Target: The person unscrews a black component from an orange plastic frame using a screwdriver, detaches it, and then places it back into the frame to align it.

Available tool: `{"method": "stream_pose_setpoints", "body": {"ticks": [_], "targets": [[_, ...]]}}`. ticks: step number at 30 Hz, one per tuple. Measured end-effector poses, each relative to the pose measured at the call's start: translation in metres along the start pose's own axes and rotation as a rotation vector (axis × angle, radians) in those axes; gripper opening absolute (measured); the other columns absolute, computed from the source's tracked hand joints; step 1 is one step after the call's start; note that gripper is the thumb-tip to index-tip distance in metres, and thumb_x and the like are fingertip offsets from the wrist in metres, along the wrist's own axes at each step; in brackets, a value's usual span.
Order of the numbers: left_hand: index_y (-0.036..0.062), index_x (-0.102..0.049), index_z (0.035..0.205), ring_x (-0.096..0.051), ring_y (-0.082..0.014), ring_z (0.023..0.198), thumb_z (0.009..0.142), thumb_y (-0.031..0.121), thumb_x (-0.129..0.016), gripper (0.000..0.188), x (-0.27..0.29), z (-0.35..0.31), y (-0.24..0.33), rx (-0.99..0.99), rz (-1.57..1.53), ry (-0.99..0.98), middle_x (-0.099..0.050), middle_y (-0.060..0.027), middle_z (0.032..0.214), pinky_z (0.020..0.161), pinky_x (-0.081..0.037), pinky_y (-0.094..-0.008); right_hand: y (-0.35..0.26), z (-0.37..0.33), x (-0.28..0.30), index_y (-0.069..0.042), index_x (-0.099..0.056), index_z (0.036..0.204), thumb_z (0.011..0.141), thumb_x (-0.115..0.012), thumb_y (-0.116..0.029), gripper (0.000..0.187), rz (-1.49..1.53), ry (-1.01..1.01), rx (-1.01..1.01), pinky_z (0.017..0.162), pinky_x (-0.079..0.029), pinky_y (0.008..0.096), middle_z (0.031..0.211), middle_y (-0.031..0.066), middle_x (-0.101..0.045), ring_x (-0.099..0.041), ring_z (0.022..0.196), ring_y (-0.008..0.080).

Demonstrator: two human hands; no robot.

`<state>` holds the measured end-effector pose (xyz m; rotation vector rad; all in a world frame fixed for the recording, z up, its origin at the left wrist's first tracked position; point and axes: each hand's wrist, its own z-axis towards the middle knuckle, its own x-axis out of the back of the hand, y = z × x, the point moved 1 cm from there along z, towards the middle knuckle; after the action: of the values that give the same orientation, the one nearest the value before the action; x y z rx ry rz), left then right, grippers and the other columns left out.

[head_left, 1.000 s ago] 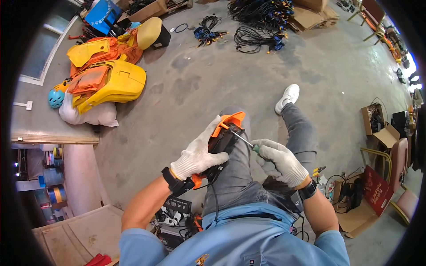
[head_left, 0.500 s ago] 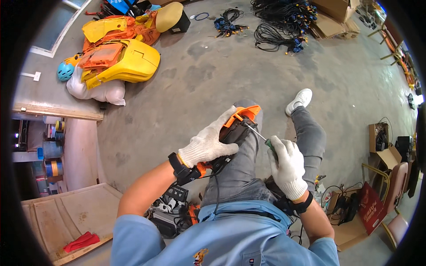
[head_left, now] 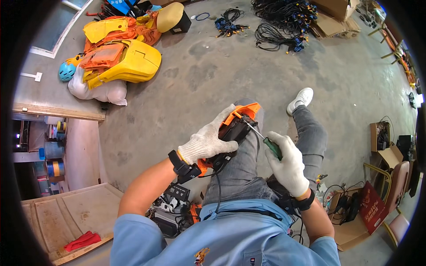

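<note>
My left hand (head_left: 207,142), in a white knit glove, is closed around a black plastic device with orange ends (head_left: 235,131), resting on my left thigh. Its bright orange end piece (head_left: 247,109) points away from me, and a thin black cable hangs from the near end. My right hand (head_left: 288,167), also gloved, holds a screwdriver (head_left: 272,148) by its green handle between thumb and fingers. The metal shaft slants up and left, its tip meeting the device just below the orange end piece. What the tip touches is too small to tell.
Electronic parts and cables (head_left: 171,217) lie by my left hip. A red cloth (head_left: 83,240) is on a wooden panel (head_left: 57,213) at left. Yellow and orange plastic shells (head_left: 142,62), bundled black cables (head_left: 284,22) and an open cardboard box (head_left: 350,230) sit on the floor around me.
My right fingers have shifted on the screwdriver, baring more of the green handle. The device has rolled slightly in my left hand, showing more of its black side. The tip stays at the device.
</note>
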<state>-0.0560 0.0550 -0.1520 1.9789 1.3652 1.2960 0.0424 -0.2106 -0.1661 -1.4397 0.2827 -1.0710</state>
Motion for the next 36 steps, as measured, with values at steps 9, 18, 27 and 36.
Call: {"method": "stream_pose_setpoints", "body": {"ticks": [9,18,27,36], "targets": [[0.0083,-0.019,0.176,-0.055,-0.0328,0.148,0.080,0.033,-0.087,0.120,-0.003,0.000,0.010,-0.050,0.044,0.057,-0.054,-0.0233,0.160,0.125,-0.040,-0.0403,0.009,0.014,-0.001,-0.001,-0.067,0.135,0.103,-0.065,-0.011,0.034,0.520,-0.150,-0.469,0.055,-0.047,0.0324,0.082,0.0070,-0.063,-0.058,0.058,0.0144],[0.0160,-0.020,0.176,-0.058,-0.0406,0.144,0.079,0.035,-0.087,0.120,-0.004,0.003,-0.004,-0.145,0.036,0.068,-0.054,-0.0262,0.160,0.123,-0.044,-0.0439,-0.009,0.016,0.018,-0.002,-0.061,0.138,0.097,-0.073,-0.014,0.045,0.325,-0.298,-0.635,0.066,-0.055,0.0291,0.097,0.0053,-0.069,-0.067,0.084,0.0125],[0.0171,-0.022,0.176,-0.051,-0.0414,0.151,0.079,0.033,-0.086,0.117,-0.002,0.000,0.006,-0.067,0.034,0.008,-0.050,-0.0252,0.164,0.126,-0.042,-0.0445,-0.001,0.003,0.001,0.001,-0.071,0.118,0.091,-0.076,-0.002,0.027,-0.396,0.048,0.153,0.077,-0.057,0.0411,0.099,0.0168,-0.072,-0.071,0.085,0.0368],[0.0111,-0.020,0.176,-0.053,-0.0382,0.150,0.080,0.028,-0.086,0.117,-0.005,0.001,0.010,-0.124,0.109,0.070,-0.051,-0.0268,0.163,0.127,-0.040,-0.0426,0.005,0.017,0.022,0.004,-0.068,0.120,0.103,-0.067,-0.020,0.030,0.781,-0.325,-0.889,0.066,-0.053,0.0312,0.089,0.0051,-0.067,-0.063,0.071,0.0130]]}}
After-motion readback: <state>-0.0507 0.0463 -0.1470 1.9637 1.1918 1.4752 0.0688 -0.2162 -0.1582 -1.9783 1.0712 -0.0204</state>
